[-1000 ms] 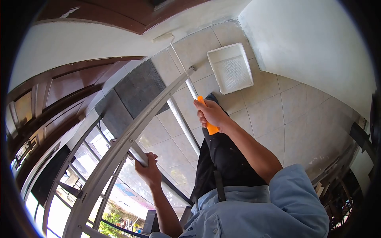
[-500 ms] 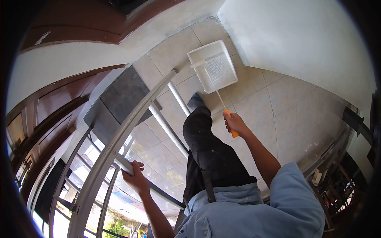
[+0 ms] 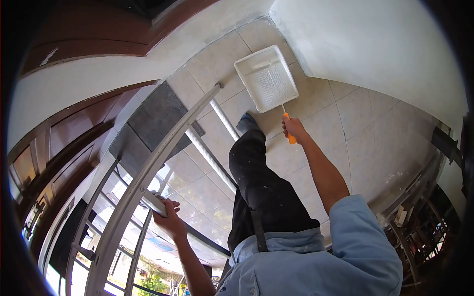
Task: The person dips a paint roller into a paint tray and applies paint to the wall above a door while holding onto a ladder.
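My right hand (image 3: 295, 129) is closed round the orange handle (image 3: 292, 140) of a paint roller. The roller's thin rod runs into a white paint tray (image 3: 240, 74) on the floor, and its pale head (image 3: 261, 65) lies inside near the far end. Wet white paint coats the tray's ribbed slope. On the other side, my left hand (image 3: 169, 219) grips a rung (image 3: 155, 203) of a metal ladder (image 3: 142, 189); the fingers are partly hidden behind the rung.
The tray stands near the corner of two white walls (image 3: 365, 39). Beige tiles (image 3: 316, 118) cover the floor, with dark slabs (image 3: 155, 113) beyond the ladder. My shod foot (image 3: 247, 122) is just below the tray. Brown wooden doors (image 3: 74, 133) line the left.
My right hand has moved up and forward with the roller, and the roller head now lies farther up the tray. My left hand keeps its grip on the rung.
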The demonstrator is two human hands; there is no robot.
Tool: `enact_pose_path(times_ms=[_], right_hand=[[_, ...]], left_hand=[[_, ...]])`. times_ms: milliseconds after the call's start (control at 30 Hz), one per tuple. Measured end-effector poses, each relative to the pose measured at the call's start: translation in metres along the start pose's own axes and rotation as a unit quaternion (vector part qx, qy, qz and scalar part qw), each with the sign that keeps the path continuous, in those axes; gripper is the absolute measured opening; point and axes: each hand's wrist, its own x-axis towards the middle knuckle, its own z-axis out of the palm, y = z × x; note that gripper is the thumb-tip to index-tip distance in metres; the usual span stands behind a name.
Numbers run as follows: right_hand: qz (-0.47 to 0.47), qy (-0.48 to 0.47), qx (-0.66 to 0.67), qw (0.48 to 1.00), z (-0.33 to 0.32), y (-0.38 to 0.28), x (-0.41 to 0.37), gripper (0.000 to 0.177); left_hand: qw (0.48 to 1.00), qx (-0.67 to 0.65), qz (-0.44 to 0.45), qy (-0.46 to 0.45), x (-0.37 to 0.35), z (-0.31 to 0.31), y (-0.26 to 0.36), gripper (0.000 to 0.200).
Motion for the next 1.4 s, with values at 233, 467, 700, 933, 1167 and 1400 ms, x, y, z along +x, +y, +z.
enact_pose_path(times_ms=[233,467,700,933,1167,1400], right_hand=[[-0.028,-0.003,0.025,0.999,0.014,-0.005,0.021,0.035],[0.0,0.007,0.019,1.0,0.011,0.001,0.031,0.036],[0.029,0.03,-0.061,0.997,-0.018,0.029,0.018,0.046],[0.041,0.091,-0.212,0.972,-0.054,0.101,0.001,0.051],[0.014,0.132,-0.318,0.939,-0.046,0.101,-0.01,0.057],[-0.032,0.094,-0.282,0.954,-0.038,0.021,0.008,0.057]], left_hand=[[1.0,0.009,0.008,0.008,-0.001,0.0,0.0,0.016],[1.0,0.001,0.002,0.002,0.001,-0.002,-0.008,0.02],[1.0,-0.006,-0.02,0.021,-0.001,0.003,-0.001,0.019],[1.0,-0.003,-0.016,0.018,0.0,0.003,-0.004,0.018],[1.0,0.018,-0.01,0.009,-0.001,0.001,-0.002,0.022],[1.0,0.003,-0.011,0.014,-0.001,0.004,0.0,0.018]])
